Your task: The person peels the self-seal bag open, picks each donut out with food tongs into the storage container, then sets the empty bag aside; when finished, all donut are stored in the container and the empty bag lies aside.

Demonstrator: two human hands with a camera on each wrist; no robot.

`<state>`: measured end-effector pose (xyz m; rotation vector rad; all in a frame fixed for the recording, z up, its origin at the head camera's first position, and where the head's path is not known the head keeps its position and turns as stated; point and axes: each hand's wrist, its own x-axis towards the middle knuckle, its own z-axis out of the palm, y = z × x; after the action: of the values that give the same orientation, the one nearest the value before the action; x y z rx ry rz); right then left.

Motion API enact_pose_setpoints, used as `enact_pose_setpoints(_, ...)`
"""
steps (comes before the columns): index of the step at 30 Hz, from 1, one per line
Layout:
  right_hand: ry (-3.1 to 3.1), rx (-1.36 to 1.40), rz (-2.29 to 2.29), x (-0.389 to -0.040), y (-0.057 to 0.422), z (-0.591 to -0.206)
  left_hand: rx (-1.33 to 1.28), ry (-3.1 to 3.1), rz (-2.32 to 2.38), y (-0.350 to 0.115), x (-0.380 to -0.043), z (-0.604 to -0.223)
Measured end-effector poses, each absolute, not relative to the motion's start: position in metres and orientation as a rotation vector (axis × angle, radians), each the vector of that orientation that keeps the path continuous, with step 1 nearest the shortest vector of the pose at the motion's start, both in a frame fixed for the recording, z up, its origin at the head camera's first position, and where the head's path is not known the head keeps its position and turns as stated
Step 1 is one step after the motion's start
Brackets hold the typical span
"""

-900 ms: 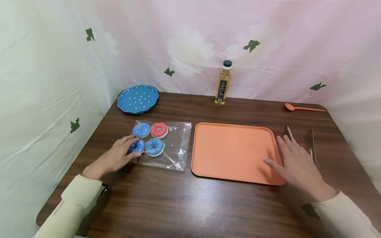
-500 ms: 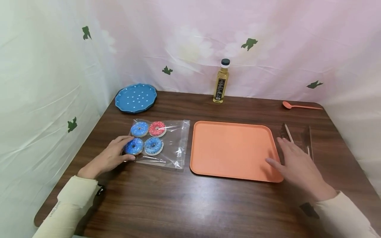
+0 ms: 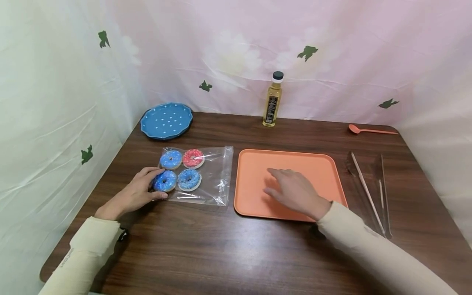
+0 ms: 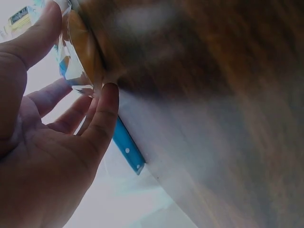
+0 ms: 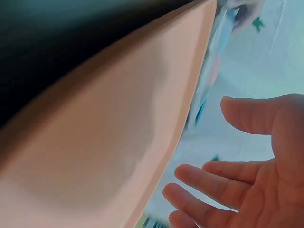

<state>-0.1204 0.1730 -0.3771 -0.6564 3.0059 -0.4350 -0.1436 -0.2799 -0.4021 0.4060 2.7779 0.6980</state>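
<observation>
Fingers and thumb of the person's left hand (image 3: 134, 191) curl about the left end of a flat, clear plastic bag (image 3: 213, 176), bracketing the deepest blue of the four sprinkled, ring-shaped doughnuts (image 3: 189, 185) inside, three blue and one red. Over to the other side, the right hand (image 3: 295, 190) hovers above a rectangular orange tray (image 3: 252, 194), its fingers loosely extended and the thumb well apart. Bag and tray lie side by side on the dark brown wood-grain table (image 3: 203, 246), a scalloped blue polka-dot plate (image 3: 166, 121) behind the doughnuts.

sleeves (image 3: 82, 254): 2 cut off | bottle label (image 3: 271, 109): too small to read | tray (image 3: 252, 176): partly hidden
</observation>
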Motion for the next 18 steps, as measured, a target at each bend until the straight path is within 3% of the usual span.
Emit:
enact_pose_setpoints(9, 2.954, -0.937, -0.490, -0.135, 0.107, -0.373, 0.383, 2.783, 0.728, -0.285, -0.141, -0.402)
enact_pose_setpoints(18, 2.957, -1.013, -0.424, -0.139, 0.075, -0.385, 0.306, 2.760, 0.721, -0.275, -0.148, -0.403)
